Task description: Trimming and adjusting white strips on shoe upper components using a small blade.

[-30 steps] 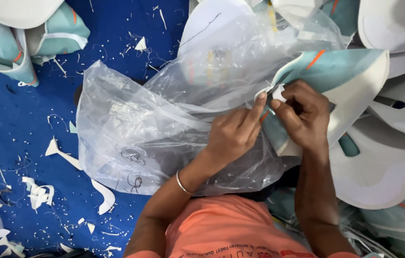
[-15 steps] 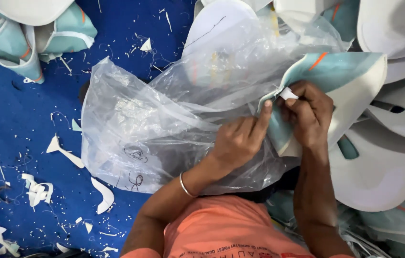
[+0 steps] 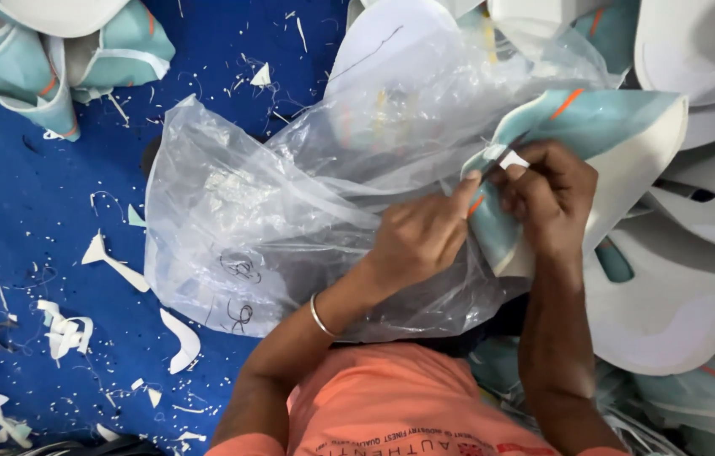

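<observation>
Item: teal-and-white curved fabric-and-foam piece with orange stripe (image 3: 594,160), lying just right of the crumpled clear plastic bag (image 3: 290,228). Right hand (image 3: 552,198) and left hand (image 3: 421,236) pinch its near edge, fingertips pressed together around a small white tab (image 3: 513,160). Step judged: working the tab at that edge; next move needs a steady hold.

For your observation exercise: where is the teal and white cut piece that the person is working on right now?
In the head view it sits right of centre, the teal and white piece pinched between the left hand and right hand, resting against the clear plastic bag.
</observation>
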